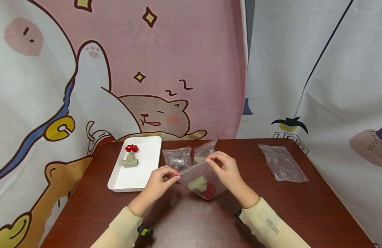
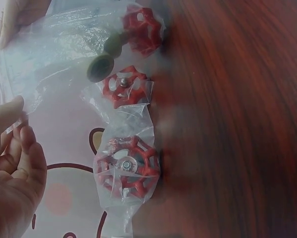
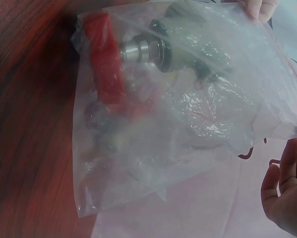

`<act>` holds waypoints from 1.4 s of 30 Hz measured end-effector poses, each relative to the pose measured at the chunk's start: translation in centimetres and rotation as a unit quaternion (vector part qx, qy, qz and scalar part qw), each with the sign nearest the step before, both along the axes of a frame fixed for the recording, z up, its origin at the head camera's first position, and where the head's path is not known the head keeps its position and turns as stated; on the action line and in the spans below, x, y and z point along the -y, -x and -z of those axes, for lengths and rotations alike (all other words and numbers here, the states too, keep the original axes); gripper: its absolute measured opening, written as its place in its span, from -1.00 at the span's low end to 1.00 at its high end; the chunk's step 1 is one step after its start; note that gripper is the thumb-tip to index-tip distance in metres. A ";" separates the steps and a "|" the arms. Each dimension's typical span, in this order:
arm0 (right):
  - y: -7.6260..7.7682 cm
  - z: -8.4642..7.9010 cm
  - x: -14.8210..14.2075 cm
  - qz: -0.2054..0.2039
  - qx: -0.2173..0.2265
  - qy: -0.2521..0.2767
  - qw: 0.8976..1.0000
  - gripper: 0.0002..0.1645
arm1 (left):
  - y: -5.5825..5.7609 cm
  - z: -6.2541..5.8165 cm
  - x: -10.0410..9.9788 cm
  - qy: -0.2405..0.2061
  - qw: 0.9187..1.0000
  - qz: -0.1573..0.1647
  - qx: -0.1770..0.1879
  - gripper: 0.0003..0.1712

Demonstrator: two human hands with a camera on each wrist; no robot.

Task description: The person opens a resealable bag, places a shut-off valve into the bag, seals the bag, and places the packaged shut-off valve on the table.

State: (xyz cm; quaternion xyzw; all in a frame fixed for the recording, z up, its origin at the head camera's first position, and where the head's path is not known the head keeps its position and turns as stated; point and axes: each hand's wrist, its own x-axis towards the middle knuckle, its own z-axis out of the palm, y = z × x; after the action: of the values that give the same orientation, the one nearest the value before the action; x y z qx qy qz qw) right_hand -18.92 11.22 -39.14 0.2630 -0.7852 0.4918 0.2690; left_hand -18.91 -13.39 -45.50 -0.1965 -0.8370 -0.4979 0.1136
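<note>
A clear zip bag (image 1: 216, 182) hangs between both hands, its top edge stretched straight. Inside it lies a valve with a beige pipe body (image 1: 197, 183) and a red handwheel (image 3: 103, 59). My left hand (image 1: 161, 181) pinches the left corner of the bag's top edge between thumb and fingers. At the opposite end, my right hand (image 1: 226, 168) pinches that edge too. Behind the held bag stand two more bagged valves, one in a left bag (image 1: 177, 155) and one in a right bag (image 1: 204, 150); the left wrist view shows their red handwheels (image 2: 127, 166).
A white tray (image 1: 119, 179) stands at the left with one unbagged valve (image 1: 131, 156) on it. On the right of the brown table (image 1: 271, 210) lies a flat clear bag (image 1: 283, 163). A printed cloth (image 1: 209, 69) hangs behind the table.
</note>
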 end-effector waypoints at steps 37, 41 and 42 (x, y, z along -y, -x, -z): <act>2.4 4.1 -2.2 -0.074 0.162 -0.029 0.984 -0.50 | 0.4 0.4 0.0 0.016 0.998 -0.013 -0.063 -0.94; 2.8 5.4 -2.9 -0.081 0.214 -0.085 0.970 -0.51 | 0.4 0.3 -0.2 0.008 0.998 -0.010 -0.065 -0.95; 2.8 5.7 -3.1 -0.083 0.220 -0.092 0.968 -0.55 | 0.4 0.3 -0.2 0.007 0.998 -0.009 -0.064 -0.95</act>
State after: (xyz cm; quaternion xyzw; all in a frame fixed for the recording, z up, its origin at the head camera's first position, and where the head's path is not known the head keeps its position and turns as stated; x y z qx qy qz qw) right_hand -21.76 14.27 -44.81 0.2365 -0.8424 0.4837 0.0227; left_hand -19.27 -13.16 -45.81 -0.2213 -0.8332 -0.4773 0.1705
